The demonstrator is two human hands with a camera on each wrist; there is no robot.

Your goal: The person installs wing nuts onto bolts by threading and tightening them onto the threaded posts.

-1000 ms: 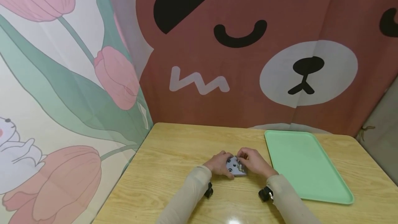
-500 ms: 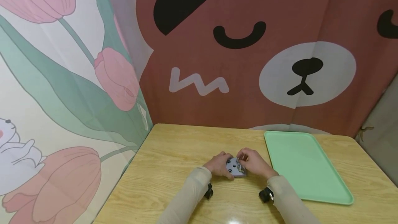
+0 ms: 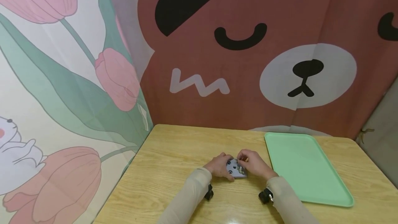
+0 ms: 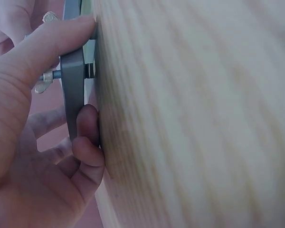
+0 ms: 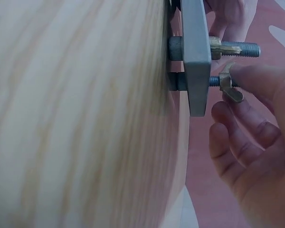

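Observation:
A grey plate (image 3: 234, 174) with dark round holes stands slightly above the table on bolt heads. My left hand (image 3: 218, 167) grips its left side, thumb at the near edge and fingers round the far side. In the right wrist view, two bolts pass through the plate (image 5: 196, 71). A wing nut (image 5: 215, 47) sits against the plate on the thicker bolt (image 5: 249, 50). My right hand (image 3: 254, 163) pinches another wing nut (image 5: 234, 94) on the thinner bolt, a short way off the plate; its fingertips partly hide this nut. In the left wrist view, a wing nut (image 4: 43, 84) also shows.
The light wooden table (image 3: 174, 148) carries the work. To the right lies a pale green tray (image 3: 308, 168) with a raised rim. Behind the table hangs a brown bear-print curtain (image 3: 192, 113); a tulip-print curtain (image 3: 77, 89) hangs at the left.
The right fingers shift slightly at the wing nut, its wings showing at differing angles between frames. The left hand and the plate stay in place; the head view tilts a little.

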